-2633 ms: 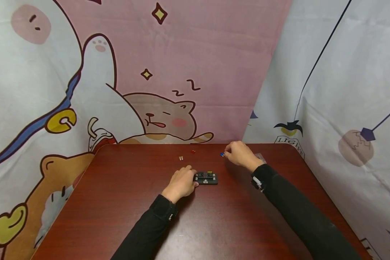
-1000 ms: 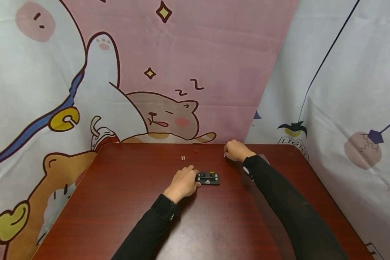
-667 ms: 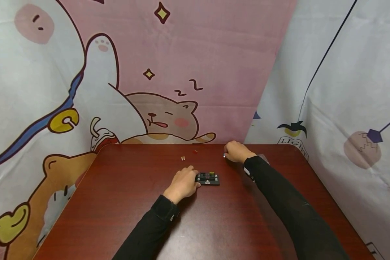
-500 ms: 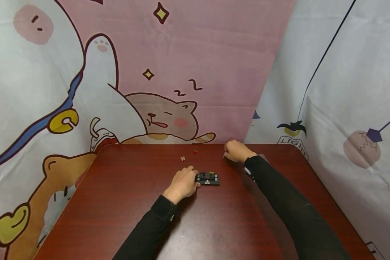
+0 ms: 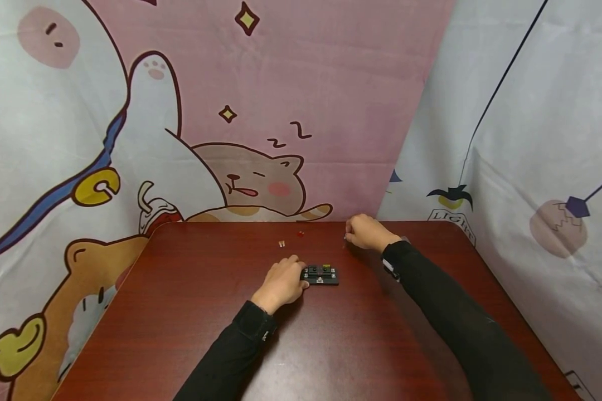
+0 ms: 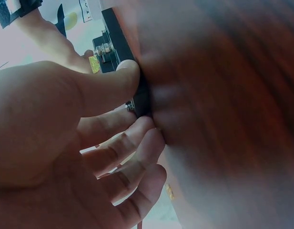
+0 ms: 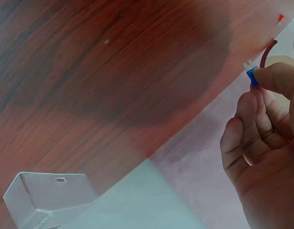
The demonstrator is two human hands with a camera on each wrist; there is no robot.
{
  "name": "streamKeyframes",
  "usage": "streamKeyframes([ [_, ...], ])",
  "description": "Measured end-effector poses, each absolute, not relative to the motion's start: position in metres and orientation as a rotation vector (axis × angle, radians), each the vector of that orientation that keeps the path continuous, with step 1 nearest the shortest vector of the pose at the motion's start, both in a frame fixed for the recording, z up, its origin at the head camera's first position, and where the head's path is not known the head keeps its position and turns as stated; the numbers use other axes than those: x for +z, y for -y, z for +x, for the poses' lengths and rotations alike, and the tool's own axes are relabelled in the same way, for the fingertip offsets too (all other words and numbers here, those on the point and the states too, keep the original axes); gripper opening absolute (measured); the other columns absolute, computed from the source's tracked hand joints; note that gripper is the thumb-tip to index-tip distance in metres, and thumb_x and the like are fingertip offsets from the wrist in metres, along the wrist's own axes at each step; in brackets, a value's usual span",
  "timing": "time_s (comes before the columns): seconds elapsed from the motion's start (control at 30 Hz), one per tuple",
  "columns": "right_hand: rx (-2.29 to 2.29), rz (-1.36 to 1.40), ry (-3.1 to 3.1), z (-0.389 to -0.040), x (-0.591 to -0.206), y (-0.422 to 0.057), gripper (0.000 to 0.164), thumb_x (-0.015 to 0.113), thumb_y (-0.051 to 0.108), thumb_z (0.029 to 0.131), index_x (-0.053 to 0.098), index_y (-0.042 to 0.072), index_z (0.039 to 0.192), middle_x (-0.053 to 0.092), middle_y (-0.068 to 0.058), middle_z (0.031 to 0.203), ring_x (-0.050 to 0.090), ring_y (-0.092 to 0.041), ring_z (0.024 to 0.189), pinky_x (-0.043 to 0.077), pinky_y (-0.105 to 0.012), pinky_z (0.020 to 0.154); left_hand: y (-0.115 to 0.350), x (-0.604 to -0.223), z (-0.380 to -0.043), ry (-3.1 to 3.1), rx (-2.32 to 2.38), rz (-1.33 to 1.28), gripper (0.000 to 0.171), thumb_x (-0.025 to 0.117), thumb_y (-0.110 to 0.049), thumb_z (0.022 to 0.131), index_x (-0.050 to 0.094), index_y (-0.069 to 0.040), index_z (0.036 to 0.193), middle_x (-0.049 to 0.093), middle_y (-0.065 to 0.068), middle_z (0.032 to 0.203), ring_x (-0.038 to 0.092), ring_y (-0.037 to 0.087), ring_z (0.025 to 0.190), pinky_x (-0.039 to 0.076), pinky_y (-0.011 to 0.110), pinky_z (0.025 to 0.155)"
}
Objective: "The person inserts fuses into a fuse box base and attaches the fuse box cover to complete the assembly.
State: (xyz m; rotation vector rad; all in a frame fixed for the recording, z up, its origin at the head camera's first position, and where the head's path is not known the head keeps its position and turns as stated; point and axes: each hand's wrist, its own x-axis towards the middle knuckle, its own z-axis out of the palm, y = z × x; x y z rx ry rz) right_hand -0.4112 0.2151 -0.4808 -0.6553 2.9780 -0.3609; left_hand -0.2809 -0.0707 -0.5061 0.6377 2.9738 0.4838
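Observation:
My left hand (image 5: 281,282) holds the left end of a black fuse block (image 5: 321,275) on the table. In the left wrist view the thumb lies on the block's edge, with the fingers on its other side. A yellow piece (image 6: 94,64) sits on the block, beside metal screw terminals (image 6: 105,48). My right hand (image 5: 366,232) is raised near the table's far edge, right of the block. Between thumb and fingertip it pinches a small blue blade fuse (image 7: 252,75), whose two metal prongs point away from the hand in the right wrist view.
Two small tan pieces (image 5: 281,244) lie behind the block, and a small red fuse (image 7: 280,19) lies near the table's far edge. A clear plastic cover (image 7: 56,191) stands near my right wrist. A printed cloth (image 5: 331,111) hangs behind the table (image 5: 180,312).
At first the blue fuse stuck out left of the right fingertips; the hand has since turned, and less of it shows. Lately the right forearm covers more of the cover. The left hand stays put.

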Motion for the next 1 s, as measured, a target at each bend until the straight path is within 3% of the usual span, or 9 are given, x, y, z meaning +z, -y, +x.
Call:
streamKeyframes([
  [0.53,-0.371,-0.760,-2.957,-0.376,-0.462,-0.201,0.010,0.074,0.022,0.106,0.080,0.014,0.106,0.074,-0.003,0.102,0.063,-0.018,0.086,0.057,-0.038,0.082,0.070,-0.504,-0.279,-2.962,0.492,0.613,0.048,0.082,-0.030,0.101,0.072,-0.008,0.143,0.066,0.015,0.148,0.065,0.037,0.133,0.051,0.055,0.117],
  [0.77,-0.378,-0.882,-2.931,-0.360,-0.457,-0.195,0.009,0.073,0.024,0.107,0.079,0.018,0.105,0.072,-0.001,0.106,0.062,-0.013,0.084,0.055,-0.035,0.078,0.070,-0.504,-0.279,-2.950,0.499,0.594,0.049,0.081,-0.030,0.102,0.071,-0.008,0.145,0.063,0.015,0.154,0.063,0.038,0.139,0.049,0.057,0.120],
  [1.0,-0.416,-0.983,-2.905,-0.344,-0.456,-0.186,0.008,0.073,0.022,0.107,0.079,0.016,0.106,0.071,0.002,0.102,0.061,-0.009,0.081,0.055,-0.031,0.075,0.068,-0.505,-0.280,-2.965,0.482,0.597,0.047,0.082,-0.030,0.102,0.073,-0.009,0.142,0.067,0.014,0.148,0.065,0.036,0.133,0.050,0.056,0.118],
])
